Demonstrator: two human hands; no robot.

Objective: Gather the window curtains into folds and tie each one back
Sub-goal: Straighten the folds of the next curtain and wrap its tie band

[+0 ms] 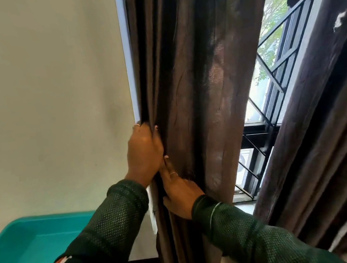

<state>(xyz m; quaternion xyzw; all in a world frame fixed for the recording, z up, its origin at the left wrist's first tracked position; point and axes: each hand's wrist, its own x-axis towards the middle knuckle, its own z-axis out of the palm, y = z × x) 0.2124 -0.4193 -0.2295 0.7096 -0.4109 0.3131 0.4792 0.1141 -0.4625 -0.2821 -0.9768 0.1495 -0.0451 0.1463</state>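
Pale wall [44, 92] fills the left of the view, meeting a window [274, 72] with dark bars and green leaves outside. Against the window's left edge hangs a brown curtain [200, 74], already drawn into long vertical folds. The left hand [146, 154] grips the folds at the curtain's outer edge beside the wall, fingers curled round the cloth. Just below it, touching it, the right hand [180, 193] holds the same bundle, fingers wrapped into the fabric. A second brown curtain [323, 125] hangs loose at the window's right edge, untied. A teal tub [29, 240] sits low by the wall. The cloth looks thin, soft and light, likely to slide apart, so it wants a firm grasp round the whole bundle at mid-height.
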